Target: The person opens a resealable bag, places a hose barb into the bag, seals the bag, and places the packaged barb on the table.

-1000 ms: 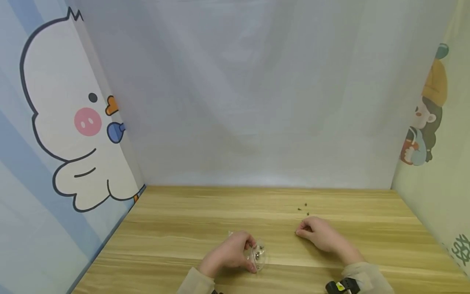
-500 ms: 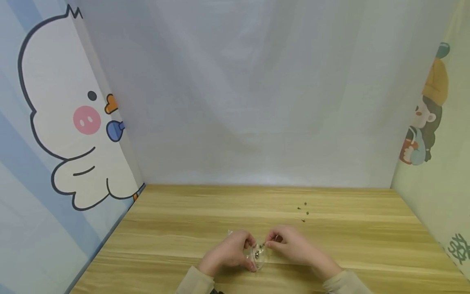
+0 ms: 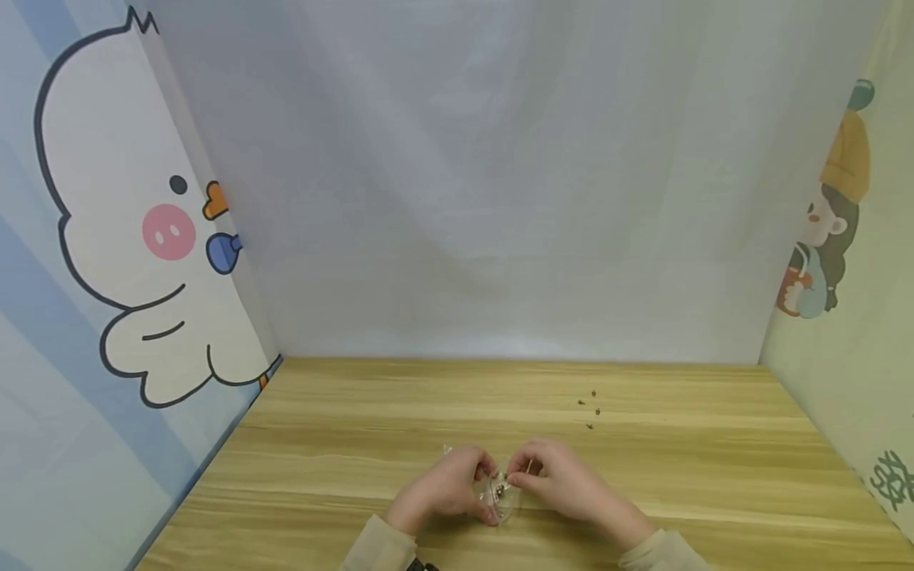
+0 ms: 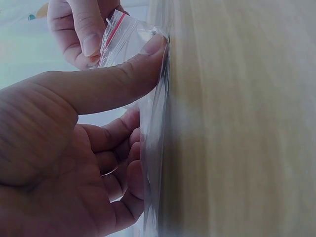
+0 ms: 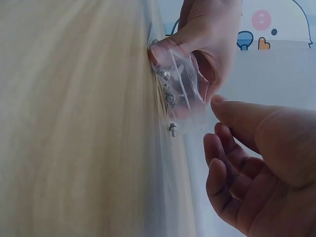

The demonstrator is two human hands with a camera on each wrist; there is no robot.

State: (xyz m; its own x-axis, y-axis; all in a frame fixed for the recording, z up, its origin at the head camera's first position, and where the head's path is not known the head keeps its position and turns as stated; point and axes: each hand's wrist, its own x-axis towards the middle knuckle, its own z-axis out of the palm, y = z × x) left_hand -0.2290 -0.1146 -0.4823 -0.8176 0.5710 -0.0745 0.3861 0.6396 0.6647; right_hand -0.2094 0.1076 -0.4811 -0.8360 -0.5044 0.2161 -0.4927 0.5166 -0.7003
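Observation:
A small clear zip bag point(image 5: 190, 91) with a red stripe lies on the table, held at its side by my left hand point(image 3: 457, 480) between thumb and fingers. Small metal screws point(image 5: 168, 91) cluster inside it. One more screw point(image 5: 173, 129), with a wider collar, shows just beside the bag in the right wrist view; whether it lies in or outside the plastic is unclear. My right hand point(image 3: 557, 480) is at the bag's edge, thumb and forefinger close together, other fingers curled. Whether its fingertips pinch anything is hidden.
Several loose screws point(image 3: 589, 427) lie spread on the wooden table point(image 3: 343, 412), beyond my right hand. A pale curtain point(image 3: 500, 238) hangs behind the table, with printed cloth panels point(image 3: 114, 198) at both sides.
My right hand has come left from the loose screws to the bag, leaving one more screw visible on the table. The left hand keeps its hold on the bag.

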